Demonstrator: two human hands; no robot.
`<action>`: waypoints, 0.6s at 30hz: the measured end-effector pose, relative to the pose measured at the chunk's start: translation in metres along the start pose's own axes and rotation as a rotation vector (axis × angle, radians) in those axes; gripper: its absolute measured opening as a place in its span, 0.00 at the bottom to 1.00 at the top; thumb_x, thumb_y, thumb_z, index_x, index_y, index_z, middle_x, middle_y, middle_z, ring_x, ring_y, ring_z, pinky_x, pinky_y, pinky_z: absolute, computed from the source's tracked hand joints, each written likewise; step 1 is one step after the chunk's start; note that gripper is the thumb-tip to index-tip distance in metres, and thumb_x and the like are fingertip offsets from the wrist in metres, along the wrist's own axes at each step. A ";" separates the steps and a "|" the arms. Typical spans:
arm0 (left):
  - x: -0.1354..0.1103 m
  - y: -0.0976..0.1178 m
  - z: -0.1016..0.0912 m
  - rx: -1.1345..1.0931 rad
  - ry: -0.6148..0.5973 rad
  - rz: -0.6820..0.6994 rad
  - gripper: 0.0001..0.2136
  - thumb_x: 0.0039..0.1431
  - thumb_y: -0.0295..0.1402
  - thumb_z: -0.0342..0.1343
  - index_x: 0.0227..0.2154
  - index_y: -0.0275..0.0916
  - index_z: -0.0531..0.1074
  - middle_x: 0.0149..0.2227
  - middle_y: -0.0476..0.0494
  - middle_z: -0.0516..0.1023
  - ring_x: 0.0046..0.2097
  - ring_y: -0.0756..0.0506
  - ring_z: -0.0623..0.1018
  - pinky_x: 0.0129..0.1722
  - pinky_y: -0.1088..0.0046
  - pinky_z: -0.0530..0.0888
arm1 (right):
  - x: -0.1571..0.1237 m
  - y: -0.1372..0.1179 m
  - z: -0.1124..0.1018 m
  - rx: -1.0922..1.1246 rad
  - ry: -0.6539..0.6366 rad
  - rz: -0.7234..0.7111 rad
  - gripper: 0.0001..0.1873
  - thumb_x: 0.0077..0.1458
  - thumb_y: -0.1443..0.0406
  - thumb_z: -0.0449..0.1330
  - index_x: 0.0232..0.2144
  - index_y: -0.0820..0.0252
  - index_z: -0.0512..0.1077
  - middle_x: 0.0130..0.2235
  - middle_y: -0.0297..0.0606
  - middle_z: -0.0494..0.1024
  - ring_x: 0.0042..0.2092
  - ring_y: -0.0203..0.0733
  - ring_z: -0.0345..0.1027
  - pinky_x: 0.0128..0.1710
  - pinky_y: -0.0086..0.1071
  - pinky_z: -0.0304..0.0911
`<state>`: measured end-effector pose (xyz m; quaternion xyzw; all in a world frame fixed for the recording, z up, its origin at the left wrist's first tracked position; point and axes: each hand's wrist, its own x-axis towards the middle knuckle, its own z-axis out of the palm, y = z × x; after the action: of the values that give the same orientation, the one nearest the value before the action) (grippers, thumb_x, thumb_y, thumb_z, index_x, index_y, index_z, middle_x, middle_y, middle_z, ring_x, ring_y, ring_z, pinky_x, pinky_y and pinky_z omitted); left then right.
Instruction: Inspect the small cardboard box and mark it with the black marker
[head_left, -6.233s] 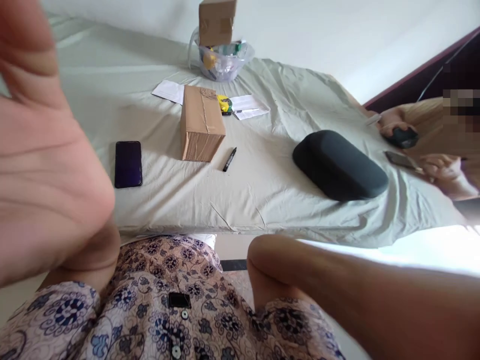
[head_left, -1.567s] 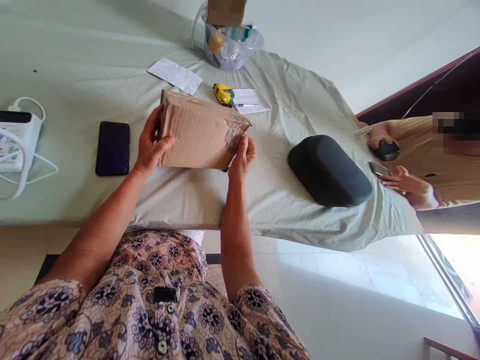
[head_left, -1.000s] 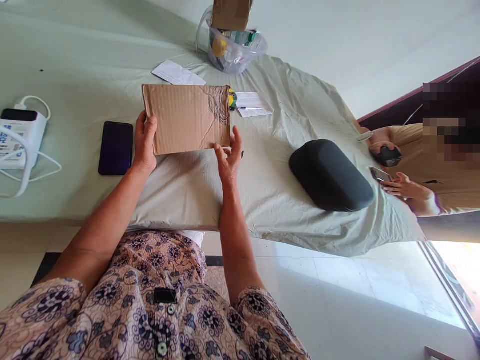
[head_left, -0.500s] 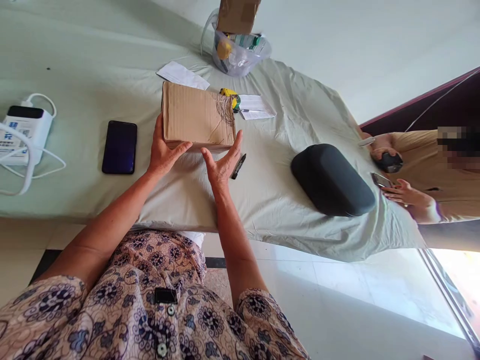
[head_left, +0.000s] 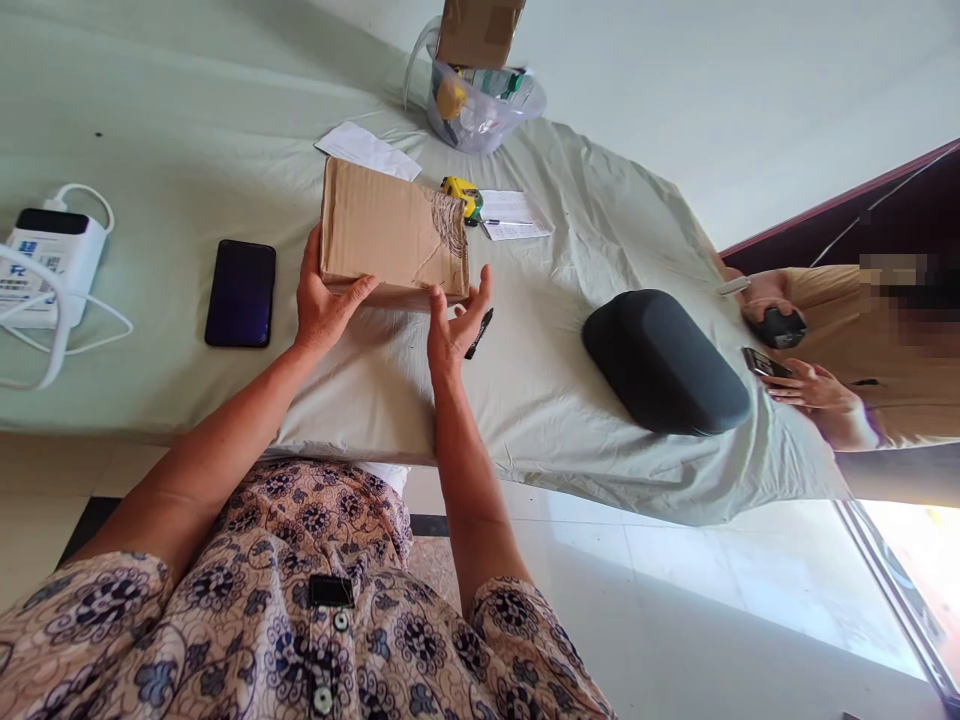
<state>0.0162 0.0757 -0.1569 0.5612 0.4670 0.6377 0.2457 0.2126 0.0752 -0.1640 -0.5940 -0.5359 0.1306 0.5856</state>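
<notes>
A brown cardboard box with dark scribbled lines on its right end sits in both my hands over the cloth. My left hand wraps its left side, the thumb along the near face. At the near right corner, my right hand presses its thumb on the front, while some of its fingers extend past the right side. Partly behind that hand lies a black marker. Just beyond the box's right end are a yellow and green tape measure and a pen on a written paper.
A black phone and a white power strip with cables lie left. Behind are a folded paper and a clear basket with another carton. Right are a black case and a person holding a phone.
The box has turned slightly, its right end swinging nearer me. My right hand has shifted right, its thumb moving along the near face toward the corner. My left hand has moved slightly left.
</notes>
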 end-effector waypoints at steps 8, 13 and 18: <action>0.010 -0.019 -0.004 -0.054 0.069 -0.058 0.30 0.57 0.58 0.60 0.56 0.47 0.70 0.58 0.40 0.76 0.61 0.38 0.75 0.65 0.55 0.70 | 0.017 0.018 -0.007 0.329 0.047 0.094 0.24 0.59 0.46 0.57 0.48 0.55 0.71 0.39 0.35 0.73 0.43 0.39 0.72 0.46 0.38 0.71; 0.016 -0.028 -0.007 -0.123 0.133 -0.112 0.28 0.54 0.58 0.63 0.52 0.46 0.73 0.53 0.42 0.79 0.57 0.38 0.78 0.62 0.54 0.73 | 0.018 0.016 -0.006 0.392 0.028 0.050 0.20 0.56 0.47 0.60 0.39 0.54 0.72 0.39 0.35 0.75 0.42 0.38 0.71 0.45 0.36 0.70; 0.019 -0.028 -0.007 -0.138 0.175 -0.117 0.25 0.54 0.54 0.64 0.50 0.46 0.75 0.50 0.44 0.80 0.55 0.38 0.79 0.60 0.55 0.74 | 0.016 0.013 -0.004 0.328 -0.052 0.038 0.22 0.57 0.45 0.58 0.44 0.54 0.71 0.40 0.36 0.75 0.43 0.39 0.72 0.45 0.36 0.69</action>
<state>-0.0011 0.1019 -0.1716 0.4568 0.4735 0.6995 0.2789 0.2282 0.0885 -0.1661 -0.4968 -0.5111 0.2427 0.6580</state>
